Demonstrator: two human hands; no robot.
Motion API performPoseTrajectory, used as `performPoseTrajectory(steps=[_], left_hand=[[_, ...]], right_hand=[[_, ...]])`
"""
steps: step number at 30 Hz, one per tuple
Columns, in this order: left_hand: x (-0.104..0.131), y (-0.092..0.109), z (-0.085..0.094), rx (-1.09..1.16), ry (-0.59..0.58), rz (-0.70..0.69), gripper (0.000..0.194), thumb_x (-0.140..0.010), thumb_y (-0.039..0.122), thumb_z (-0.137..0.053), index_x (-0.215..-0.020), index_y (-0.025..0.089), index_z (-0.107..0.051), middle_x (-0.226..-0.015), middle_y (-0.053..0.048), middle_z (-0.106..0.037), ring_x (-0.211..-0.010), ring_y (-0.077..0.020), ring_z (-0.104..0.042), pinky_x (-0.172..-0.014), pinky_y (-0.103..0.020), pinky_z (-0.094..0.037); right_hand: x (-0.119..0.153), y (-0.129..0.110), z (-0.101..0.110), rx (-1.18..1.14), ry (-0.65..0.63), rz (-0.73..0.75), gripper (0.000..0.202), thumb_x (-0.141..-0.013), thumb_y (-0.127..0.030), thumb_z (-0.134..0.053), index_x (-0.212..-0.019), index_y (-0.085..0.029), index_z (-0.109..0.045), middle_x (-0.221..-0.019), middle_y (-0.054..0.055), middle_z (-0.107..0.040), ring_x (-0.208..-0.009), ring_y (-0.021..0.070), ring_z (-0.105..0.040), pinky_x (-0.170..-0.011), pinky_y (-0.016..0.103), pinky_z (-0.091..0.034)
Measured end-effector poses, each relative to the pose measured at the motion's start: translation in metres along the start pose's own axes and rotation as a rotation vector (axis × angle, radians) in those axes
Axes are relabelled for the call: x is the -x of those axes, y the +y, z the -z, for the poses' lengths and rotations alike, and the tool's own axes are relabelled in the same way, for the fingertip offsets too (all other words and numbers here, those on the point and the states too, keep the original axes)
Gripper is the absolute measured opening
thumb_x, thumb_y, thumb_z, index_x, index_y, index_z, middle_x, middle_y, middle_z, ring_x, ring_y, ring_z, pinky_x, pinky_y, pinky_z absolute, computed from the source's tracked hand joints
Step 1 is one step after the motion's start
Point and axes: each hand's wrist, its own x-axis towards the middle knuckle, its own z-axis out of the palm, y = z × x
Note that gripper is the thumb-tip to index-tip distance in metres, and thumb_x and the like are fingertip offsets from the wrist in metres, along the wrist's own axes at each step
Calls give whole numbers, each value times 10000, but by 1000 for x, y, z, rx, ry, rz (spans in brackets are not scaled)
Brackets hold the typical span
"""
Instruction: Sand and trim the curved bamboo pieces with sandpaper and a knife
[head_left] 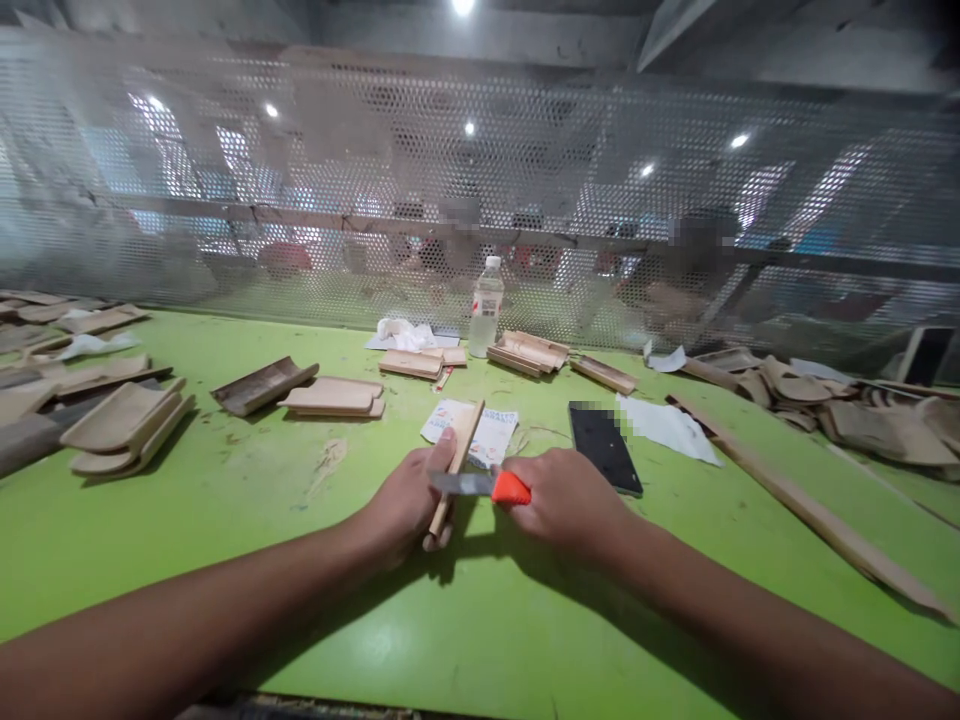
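Observation:
My left hand (pixel 420 495) is closed around a narrow bamboo piece (pixel 466 437), which it holds tilted above the green table (pixel 360 620). In my right hand (pixel 559 500) is a knife (pixel 469 484) with an orange handle, its blade pointing left. The blade lies across the bamboo piece close to my left thumb; whether its edge is cutting in cannot be made out. Behind the bamboo piece a printed paper (pixel 495 432) lies on the table. A dark phone (pixel 600 440) rests just beyond my right hand.
Stacked curved bamboo pieces (pixel 124 425) stand at left, with more (pixel 330 395) toward the middle. A water bottle (pixel 486 310) is at the back before a perforated metal screen (pixel 337 150). Bamboo scraps (pixel 862 410) pile up at right, near a long strip (pixel 810 505) and white paper (pixel 667 428).

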Motion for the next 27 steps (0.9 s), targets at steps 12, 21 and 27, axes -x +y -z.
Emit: performPoseTrajectory(steps=[12, 21, 27], left_hand=[[1, -2, 0, -29, 10, -81, 665, -874, 824, -482, -617, 210, -492, -344, 44, -409, -263, -93, -347, -271, -189, -288], [0, -2, 2, -52, 68, -97, 694, -877, 841, -445, -625, 197, -502, -369, 38, -429, -276, -84, -347, -283, -185, -285], [2, -5, 0, -138, 94, -80, 687, -877, 846, -432, -634, 208, -497, -383, 45, -427, -272, -99, -370, -261, -197, -283]], right_hand=[[-1, -2, -5, 78, -32, -28, 244, -782, -288, -528, -853, -202, -745, -645, 31, -627, -538, 152, -287, -534, 315, -163], [0, -6, -5, 85, -13, -71, 267, -789, -274, -529, -912, -192, -752, -670, 38, -631, -546, 154, -317, -530, 310, -170], [-14, 26, 5, 29, 61, -252, 282, -883, -240, -450, -799, -187, -713, -609, 23, -586, -504, 142, -405, -516, 287, -206]])
